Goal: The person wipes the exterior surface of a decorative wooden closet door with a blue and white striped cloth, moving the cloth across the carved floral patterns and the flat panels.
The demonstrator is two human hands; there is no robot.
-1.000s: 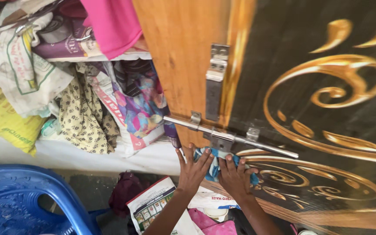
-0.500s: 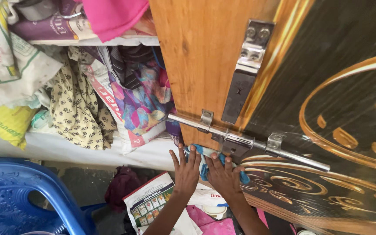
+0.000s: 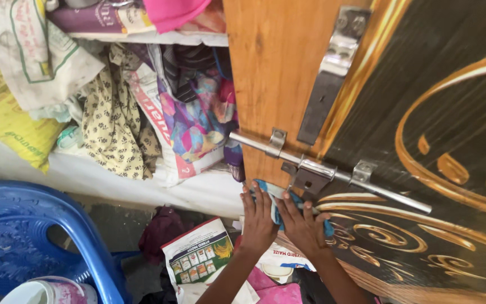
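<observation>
A crumpled blue cloth [image 3: 279, 201] is pressed flat against the wooden door [image 3: 271, 67] beneath the steel sliding bolt [image 3: 322, 171] by left hand [image 3: 258, 220] and right hand [image 3: 305, 228], fingers extended, not clenched. Progress of wiping cannot be judged.

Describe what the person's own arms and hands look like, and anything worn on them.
Both forearms come up from the bottom edge, bare as far as the view shows: no sleeves, gloves or watch in sight. The left hand and right hand are slim, with short, unpainted nails. No rings or bracelets show, though part of the fingers is hidden by a blue cloth.
</observation>
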